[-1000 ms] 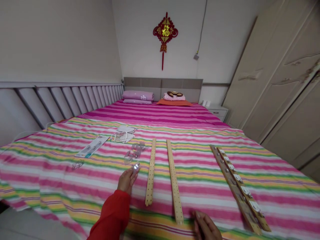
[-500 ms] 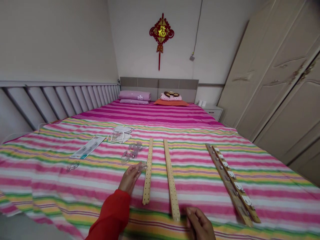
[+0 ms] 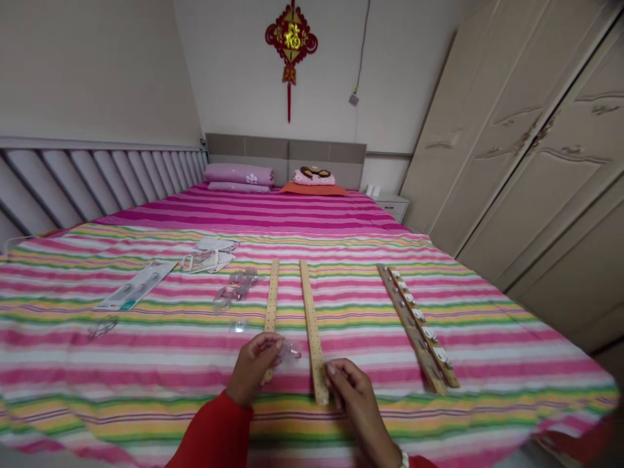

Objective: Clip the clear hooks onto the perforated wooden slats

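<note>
My left hand (image 3: 256, 364) is closed in a pinch on a small clear plastic bag (image 3: 291, 353). Something small with a reddish part shows inside it. The bag hangs between two pale wooden strips with rows of holes, the left strip (image 3: 272, 292) and the right strip (image 3: 312, 325). The left strip's near end is partly hidden by that hand. Close by the right strip's near end is my right hand (image 3: 353, 390), thumb and fingers drawn together. Whether it touches the strip or pinches anything I cannot tell. Another small clear packet (image 3: 238, 326) lies left of the strips.
Several small packets (image 3: 236, 289) lie left of the strips. Farther left are a pile of packaging (image 3: 212, 253), a long card (image 3: 139, 286) and a wire-like bundle (image 3: 103, 326). Two brown strips with white pieces (image 3: 419, 325) lie at right. All rest on a striped bedspread (image 3: 355, 312).
The view has turned, so the scene sits farther left and higher. My left hand has moved rightward with a small bag. My right hand has come forward beside the right strip.
</note>
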### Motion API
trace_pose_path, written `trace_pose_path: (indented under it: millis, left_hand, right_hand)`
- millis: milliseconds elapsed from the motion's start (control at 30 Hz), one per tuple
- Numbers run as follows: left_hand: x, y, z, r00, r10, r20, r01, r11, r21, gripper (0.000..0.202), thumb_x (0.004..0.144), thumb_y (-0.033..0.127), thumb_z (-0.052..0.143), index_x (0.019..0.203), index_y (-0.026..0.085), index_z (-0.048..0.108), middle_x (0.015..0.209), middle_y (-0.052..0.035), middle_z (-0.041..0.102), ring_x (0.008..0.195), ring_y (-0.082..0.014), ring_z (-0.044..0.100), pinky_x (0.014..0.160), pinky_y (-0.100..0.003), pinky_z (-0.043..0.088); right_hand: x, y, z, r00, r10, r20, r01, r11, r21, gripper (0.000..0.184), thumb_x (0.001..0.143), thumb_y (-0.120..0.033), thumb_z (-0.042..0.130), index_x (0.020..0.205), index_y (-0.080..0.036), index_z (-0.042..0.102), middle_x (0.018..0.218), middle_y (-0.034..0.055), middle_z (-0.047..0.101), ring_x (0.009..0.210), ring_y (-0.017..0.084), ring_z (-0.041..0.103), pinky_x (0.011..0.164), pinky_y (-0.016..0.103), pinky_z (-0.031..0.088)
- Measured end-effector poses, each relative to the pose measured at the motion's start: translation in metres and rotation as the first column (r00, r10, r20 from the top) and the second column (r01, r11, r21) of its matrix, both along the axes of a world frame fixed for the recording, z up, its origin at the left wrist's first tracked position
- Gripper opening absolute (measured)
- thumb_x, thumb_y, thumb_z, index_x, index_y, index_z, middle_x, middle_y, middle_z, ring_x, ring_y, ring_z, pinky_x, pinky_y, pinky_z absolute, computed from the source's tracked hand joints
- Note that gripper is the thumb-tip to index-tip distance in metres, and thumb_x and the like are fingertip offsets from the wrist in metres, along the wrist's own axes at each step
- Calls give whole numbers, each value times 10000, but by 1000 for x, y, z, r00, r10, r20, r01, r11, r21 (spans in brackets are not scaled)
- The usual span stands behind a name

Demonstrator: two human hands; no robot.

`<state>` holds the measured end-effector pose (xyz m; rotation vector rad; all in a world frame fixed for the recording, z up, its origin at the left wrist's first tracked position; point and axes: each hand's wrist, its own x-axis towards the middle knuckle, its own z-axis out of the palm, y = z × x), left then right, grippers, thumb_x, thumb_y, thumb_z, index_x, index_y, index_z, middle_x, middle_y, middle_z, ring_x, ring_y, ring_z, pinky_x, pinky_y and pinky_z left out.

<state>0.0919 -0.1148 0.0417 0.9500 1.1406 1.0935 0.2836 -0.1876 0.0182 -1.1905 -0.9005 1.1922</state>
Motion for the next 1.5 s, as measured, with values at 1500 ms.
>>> trace_pose_path:
  millis: [1500]
  left_hand:
    - [58,-35,-45,959,-272,-79,245,937,-248,266,628,466,709,715,221,653,735,-104,693,661,-249,646,543,-309,450]
  right_hand:
    - [2,-4,-39,995,-56,-85,47,993,-111,331,611,-415,698,476,-194,492,425,-58,427,442,87,326,457,237,229]
